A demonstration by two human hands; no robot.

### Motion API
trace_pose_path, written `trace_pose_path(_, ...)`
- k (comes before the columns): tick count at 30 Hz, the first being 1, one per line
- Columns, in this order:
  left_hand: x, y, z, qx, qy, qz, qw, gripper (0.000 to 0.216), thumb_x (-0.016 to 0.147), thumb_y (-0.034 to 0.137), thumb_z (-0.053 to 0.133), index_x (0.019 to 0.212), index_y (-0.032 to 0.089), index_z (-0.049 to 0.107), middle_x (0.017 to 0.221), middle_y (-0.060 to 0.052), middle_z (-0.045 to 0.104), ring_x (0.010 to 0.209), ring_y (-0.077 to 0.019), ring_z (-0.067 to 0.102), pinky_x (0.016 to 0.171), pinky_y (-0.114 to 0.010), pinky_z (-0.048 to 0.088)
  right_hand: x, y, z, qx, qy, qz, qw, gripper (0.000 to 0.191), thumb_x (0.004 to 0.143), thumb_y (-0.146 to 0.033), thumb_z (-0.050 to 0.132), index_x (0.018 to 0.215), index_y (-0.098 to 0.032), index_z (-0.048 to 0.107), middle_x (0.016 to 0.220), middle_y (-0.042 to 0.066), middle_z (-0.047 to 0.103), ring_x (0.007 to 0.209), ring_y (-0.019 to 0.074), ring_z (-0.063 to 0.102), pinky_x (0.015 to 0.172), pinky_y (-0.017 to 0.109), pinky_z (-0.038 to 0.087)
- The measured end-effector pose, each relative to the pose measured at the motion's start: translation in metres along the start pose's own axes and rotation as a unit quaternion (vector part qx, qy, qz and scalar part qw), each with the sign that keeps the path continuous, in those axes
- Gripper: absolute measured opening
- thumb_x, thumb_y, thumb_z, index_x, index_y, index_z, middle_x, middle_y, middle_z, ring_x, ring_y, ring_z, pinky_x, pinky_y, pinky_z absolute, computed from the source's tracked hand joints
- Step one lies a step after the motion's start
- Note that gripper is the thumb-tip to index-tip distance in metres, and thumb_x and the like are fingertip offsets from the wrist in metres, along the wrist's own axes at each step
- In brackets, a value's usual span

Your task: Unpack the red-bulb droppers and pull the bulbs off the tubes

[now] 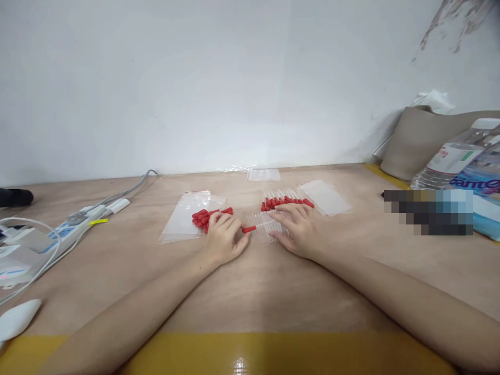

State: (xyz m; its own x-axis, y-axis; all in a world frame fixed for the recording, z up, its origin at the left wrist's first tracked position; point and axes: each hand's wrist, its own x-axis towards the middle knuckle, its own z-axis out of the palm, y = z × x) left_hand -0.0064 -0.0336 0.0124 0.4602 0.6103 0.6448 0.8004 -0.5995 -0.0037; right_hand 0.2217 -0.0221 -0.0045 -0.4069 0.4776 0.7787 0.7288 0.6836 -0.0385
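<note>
A dropper with a red rubber bulb (249, 229) and a thin clear tube (264, 224) lies between my two hands. The thumb and fingers of my left hand (224, 237) are closed on the bulb end. My right hand (299, 229) has its thumb and fingers around the far end of the tube, partly hiding it. Under and between the hands is a row of loose clear tubes (258, 235). Beyond my left fingers is a pile of red rubber bulbs (201, 217). Behind my right hand lie several droppers with red bulbs fitted (287, 200).
Clear zip bags lie at left (182, 219), at right (326, 198) and by the wall (263, 175). At far left are a power strip (74, 226) with cables and a white mouse-like object (17, 320). A water bottle (449, 159) and a blue package (486, 213) are at right.
</note>
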Motion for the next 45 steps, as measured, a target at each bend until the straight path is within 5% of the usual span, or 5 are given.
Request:
trace_pose_path(7,-0.002,0.000,0.013,-0.010,0.006,0.050,0.999,0.015,0.080,0.031,0.049,0.079,0.021,0.059,0.077,-0.003,0.065,0.079,-0.0191,0.055,0.088,-0.040,0.032,0.003,-0.009,-0.003,-0.003,-0.086,-0.016,0.996,0.022,0.087,-0.034,0.046,0.094,-0.027,0.065,0.076,0.000,0.065,0.081,0.0153,0.052,0.091,0.040,0.020)
trace_pose_path(13,0.004,0.004,0.013,-0.017,-0.007,0.100,0.995,0.030,0.083,0.033,0.052,0.111,0.024,0.057,0.115,-0.005,0.060,0.110,-0.0222,0.049,0.102,-0.046,0.021,0.007,-0.017,-0.006,-0.015,-0.095,-0.049,0.994,0.026,0.088,-0.031,0.041,0.090,-0.025,0.067,0.064,0.000,0.062,0.071,0.0139,0.048,0.089,0.040,0.021)
trace_pose_path(24,0.000,0.007,0.001,-0.011,-0.084,0.162,0.983,0.020,0.087,0.029,0.045,0.088,0.024,0.064,0.106,-0.002,0.064,0.115,-0.0210,0.048,0.105,-0.048,0.018,-0.007,-0.008,0.000,0.040,-0.092,-0.167,0.981,0.027,0.090,-0.024,0.037,0.087,-0.017,0.063,0.059,0.001,0.050,0.058,0.0122,0.040,0.055,0.026,0.031)
trace_pose_path(37,-0.008,-0.035,-0.015,-0.015,0.074,-0.038,0.996,0.021,0.086,0.031,0.047,0.093,0.022,0.064,0.091,-0.007,0.057,0.085,-0.0186,0.054,0.077,-0.036,0.043,-0.011,0.031,-0.001,0.002,-0.033,0.083,0.996,0.030,0.083,-0.021,0.039,0.103,-0.014,0.060,0.071,0.006,0.059,0.067,0.0168,0.051,0.065,0.031,0.038)
trace_pose_path(45,0.039,-0.064,-0.018,-0.063,-0.135,-0.201,0.968,0.032,0.077,0.039,0.053,0.103,0.022,0.058,0.076,0.000,0.059,0.068,-0.0149,0.055,0.063,-0.026,0.041,-0.011,0.024,0.004,-0.026,-0.078,0.112,0.990,0.020,0.080,-0.022,0.044,0.086,-0.018,0.063,0.079,0.005,0.064,0.077,0.0170,0.055,0.074,0.031,0.034)
